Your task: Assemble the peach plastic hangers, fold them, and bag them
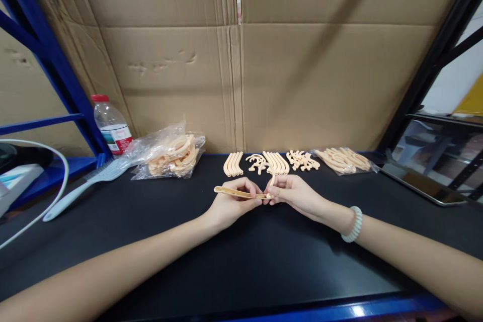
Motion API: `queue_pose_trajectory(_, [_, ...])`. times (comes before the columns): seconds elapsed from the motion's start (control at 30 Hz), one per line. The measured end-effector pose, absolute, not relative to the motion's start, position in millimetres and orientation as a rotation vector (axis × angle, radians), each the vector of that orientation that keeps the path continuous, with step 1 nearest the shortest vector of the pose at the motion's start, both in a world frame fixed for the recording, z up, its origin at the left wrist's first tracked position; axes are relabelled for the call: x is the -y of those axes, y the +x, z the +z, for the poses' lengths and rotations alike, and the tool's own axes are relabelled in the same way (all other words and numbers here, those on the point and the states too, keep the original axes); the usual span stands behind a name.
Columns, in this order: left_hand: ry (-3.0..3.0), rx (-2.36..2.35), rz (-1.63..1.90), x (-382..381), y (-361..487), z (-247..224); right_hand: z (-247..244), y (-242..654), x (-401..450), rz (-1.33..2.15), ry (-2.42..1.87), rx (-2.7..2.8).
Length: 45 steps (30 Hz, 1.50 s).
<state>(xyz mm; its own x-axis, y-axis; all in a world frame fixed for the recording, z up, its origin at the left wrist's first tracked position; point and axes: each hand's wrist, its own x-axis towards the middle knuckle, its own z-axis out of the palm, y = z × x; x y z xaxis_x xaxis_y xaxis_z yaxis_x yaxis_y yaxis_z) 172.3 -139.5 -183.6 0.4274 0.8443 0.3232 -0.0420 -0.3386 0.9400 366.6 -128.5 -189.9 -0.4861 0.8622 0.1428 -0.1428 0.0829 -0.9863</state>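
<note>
Together, hands [229, 205] [296, 193] pinch beige pieces [233, 191].

Free way over tabletop [256, 266] between forearms [151, 256]; beyond, curved pieces [276, 161] and, apparently close behind, a cardboard wall [324, 80]

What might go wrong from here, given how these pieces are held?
The strip in the left hand and the curved piece in the right hand are pinched with the fingers, so either might slip. The small bits lie loose just beyond the right hand and could scatter if it brushes them.
</note>
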Motion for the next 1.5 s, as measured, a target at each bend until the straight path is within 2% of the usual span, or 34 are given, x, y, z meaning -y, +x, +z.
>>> queue_pose_trajectory(0.57, [1.681, -0.713, 1.104, 145.5, 174.9, -182.2, -193.0, 355.0, 135.6, 1.386, -0.787, 1.503])
queue_pose_trajectory(0.83, [1.484, -0.843, 1.1, 154.1, 180.3, -176.9, -188.7, 353.4, 141.1, 1.358, -0.784, 1.499])
queue_pose_trajectory(1.03, [1.333, -0.861, 1.164, 154.7, 181.3, -182.4, -185.5, 352.4, 144.3, 1.214, -0.805, 1.52])
queue_pose_trajectory(1.3, [1.291, -0.857, 1.106, 153.1, 181.8, -182.9, -185.9, 356.0, 138.9, 1.255, -0.789, 1.491])
queue_pose_trajectory(1.4, [1.165, -0.815, 1.132, 150.3, 181.2, -182.5, -183.0, 367.9, 120.2, 1.002, -0.843, 1.598])
queue_pose_trajectory(1.5, [1.103, -0.801, 1.137, 149.4, 180.8, -181.0, -180.8, 381.8, 96.2, 0.467, -0.914, 1.929])
